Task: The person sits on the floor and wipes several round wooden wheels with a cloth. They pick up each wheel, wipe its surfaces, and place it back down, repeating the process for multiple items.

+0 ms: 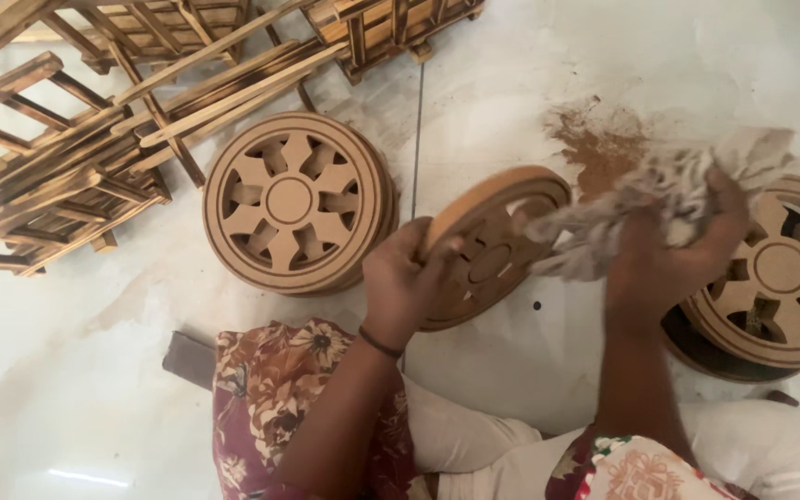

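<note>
My left hand [406, 278] grips a round tan wooden wheel [497, 236] by its near rim and holds it tilted on edge above the floor. My right hand [673, 250] is closed on a crumpled grey-white cloth [622, 208] that touches the wheel's right side. A thin dark band circles my left wrist.
A stack of similar cut-out wheels [293, 199] lies flat to the left, another stack [780, 273] to the right behind my right hand. Slatted wooden frames [76, 148] pile up at upper left and top centre. Brown dust [599, 139] stains the pale floor. My knees fill the bottom.
</note>
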Demonstrator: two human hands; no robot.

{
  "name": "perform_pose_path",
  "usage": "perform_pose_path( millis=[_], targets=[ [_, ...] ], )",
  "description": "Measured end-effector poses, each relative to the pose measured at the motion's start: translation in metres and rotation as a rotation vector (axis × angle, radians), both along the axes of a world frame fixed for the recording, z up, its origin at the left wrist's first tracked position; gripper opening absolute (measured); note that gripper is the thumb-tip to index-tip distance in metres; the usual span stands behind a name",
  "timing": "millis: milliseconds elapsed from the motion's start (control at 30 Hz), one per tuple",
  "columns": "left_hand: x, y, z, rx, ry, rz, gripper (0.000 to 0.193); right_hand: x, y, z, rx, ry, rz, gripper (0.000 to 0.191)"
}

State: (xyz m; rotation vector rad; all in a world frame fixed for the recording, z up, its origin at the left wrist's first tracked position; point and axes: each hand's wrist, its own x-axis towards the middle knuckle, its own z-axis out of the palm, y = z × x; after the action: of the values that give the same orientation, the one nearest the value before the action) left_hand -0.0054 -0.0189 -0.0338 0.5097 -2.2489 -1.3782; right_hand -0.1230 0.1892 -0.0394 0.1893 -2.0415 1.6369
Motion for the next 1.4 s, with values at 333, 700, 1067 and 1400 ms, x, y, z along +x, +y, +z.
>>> perform_pose_path(
  millis=[333, 700, 1067, 1400],
  targets=[
    [-0.001, -0.002, -0.018, 0.196, -0.062, 0.146, 0.034, 0.045, -0.053, -0.063, 0.835, 0.053, 0.371, 0.030],
    [-0.004, -0.011, -0.032, 0.162, -0.053, 0.209, 0.039, 0.089, -0.090, -0.025, 0.729, -0.137, 0.389, 0.029],
    [-0.010, -0.017, -0.042, 0.361, 0.012, 0.180, 0.034, 0.055, -0.065, -0.001, 1.119, -0.449, 0.466, 0.037],
    [-0.008, -0.018, -0.029, 0.150, -0.025, -0.094, 0.048, 0.049, -0.070, -0.037, 0.867, 0.162, 0.327, 0.053]
  ],
)
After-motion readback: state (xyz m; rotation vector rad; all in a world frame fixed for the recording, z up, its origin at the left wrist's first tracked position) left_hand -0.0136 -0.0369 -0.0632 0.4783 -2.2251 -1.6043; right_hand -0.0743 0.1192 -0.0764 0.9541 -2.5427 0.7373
